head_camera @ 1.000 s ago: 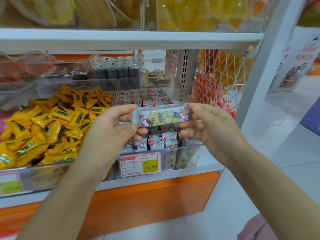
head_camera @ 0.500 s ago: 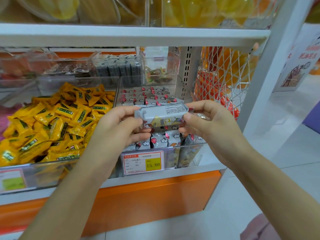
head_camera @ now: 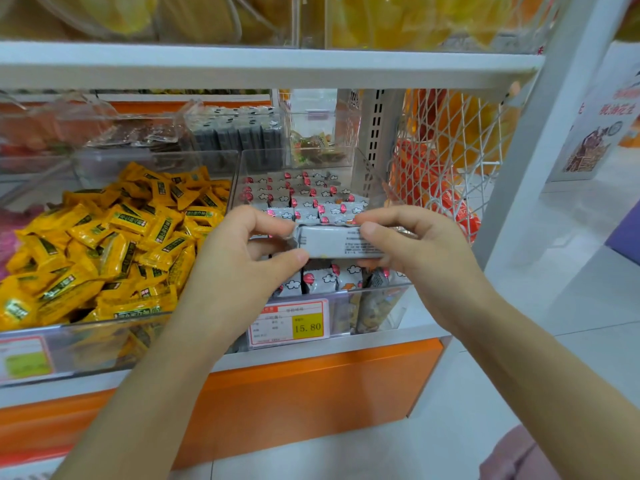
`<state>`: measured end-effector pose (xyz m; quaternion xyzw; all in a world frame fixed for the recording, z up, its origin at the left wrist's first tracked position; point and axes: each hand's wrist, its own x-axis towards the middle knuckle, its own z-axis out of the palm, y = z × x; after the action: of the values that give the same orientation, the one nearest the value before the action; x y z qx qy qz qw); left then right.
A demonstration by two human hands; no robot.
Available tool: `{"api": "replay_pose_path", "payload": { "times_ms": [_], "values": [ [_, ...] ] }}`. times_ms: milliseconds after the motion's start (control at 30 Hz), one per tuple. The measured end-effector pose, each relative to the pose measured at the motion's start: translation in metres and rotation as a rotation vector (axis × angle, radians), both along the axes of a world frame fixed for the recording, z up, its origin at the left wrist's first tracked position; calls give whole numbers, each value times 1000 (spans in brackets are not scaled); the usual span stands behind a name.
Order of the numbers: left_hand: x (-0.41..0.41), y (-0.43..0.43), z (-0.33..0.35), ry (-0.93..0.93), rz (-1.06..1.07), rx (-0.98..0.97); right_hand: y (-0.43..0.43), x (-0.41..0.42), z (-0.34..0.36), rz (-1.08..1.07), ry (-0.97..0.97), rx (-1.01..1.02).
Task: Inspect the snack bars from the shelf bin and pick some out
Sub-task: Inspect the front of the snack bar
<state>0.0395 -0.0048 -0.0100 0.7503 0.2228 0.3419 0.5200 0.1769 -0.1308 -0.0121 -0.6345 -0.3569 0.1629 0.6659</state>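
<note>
The snack bar [head_camera: 332, 241] lies with its long axis running left to right, about level, its grey back with fine print turned up toward the camera. It hangs in the air over the front half of a clear bin [head_camera: 341, 315] on the shelf [head_camera: 311, 353].

The bin below is packed with more bars in cloud-printed wrappers [head_camera: 304, 199], standing in rows. To its left sits a heap of yellow wrapped sweets [head_camera: 114, 244] in a neighbouring bin. To its right is a white wire mesh basket [head_camera: 446, 150] holding orange packets. A price label [head_camera: 289, 323] reading 15.80 is fixed to the bin's front. Nothing stands between the hands and the bin.

The left hand [head_camera: 239, 258] pinches the bar's left end between thumb and forefinger. The right hand [head_camera: 415, 251] pinches the right end the same way, thumb [head_camera: 372, 233] on the printed face. Each grip covers its end, so only the bar's middle shows.
</note>
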Motion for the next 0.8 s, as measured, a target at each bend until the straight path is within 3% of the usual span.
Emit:
{"api": "replay_pose_path", "payload": {
  "times_ms": [333, 567, 800],
  "values": [
    [0, -5, 1, 15, -11, 101, 4, -13, 0, -129, -149, 17],
    [-1, -5, 0, 32, 117, 250, 9, -20, -4, -138, -164, 32],
    [-1, -6, 1, 74, 39, 302, 10, -19, -2, -148, -33, 47]
  ]
}}
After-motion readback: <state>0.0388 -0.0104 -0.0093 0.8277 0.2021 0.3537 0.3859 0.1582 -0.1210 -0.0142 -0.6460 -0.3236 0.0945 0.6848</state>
